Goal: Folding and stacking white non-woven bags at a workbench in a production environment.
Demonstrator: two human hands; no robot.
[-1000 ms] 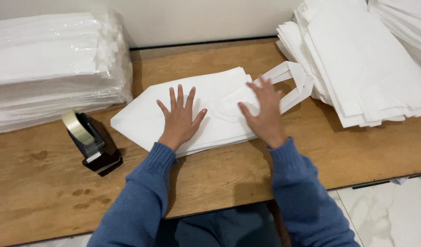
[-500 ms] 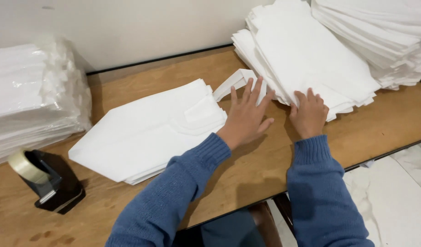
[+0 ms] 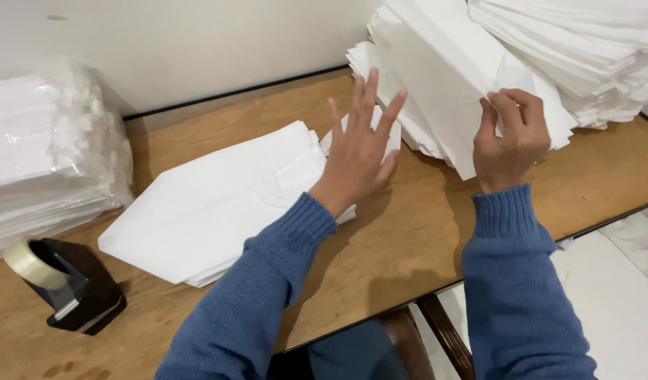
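A flat pile of folded white bags lies on the wooden table. My left hand hovers over the pile's right end, fingers spread, holding nothing. My right hand pinches the near corner of the top white bag on a tall stack of white bags at the right and lifts that corner a little. Both arms wear blue knitted sleeves.
A plastic-wrapped bundle of white bags stands at the left. A black tape dispenser with a roll of tape sits at the near left. A pale wall runs behind the table. Below the table's near edge are a chair and a tiled floor.
The view has swung right. My right hand has gone from the table up to the tall stack and taken hold of the top bag's corner. My left hand has lifted off the flat pile.
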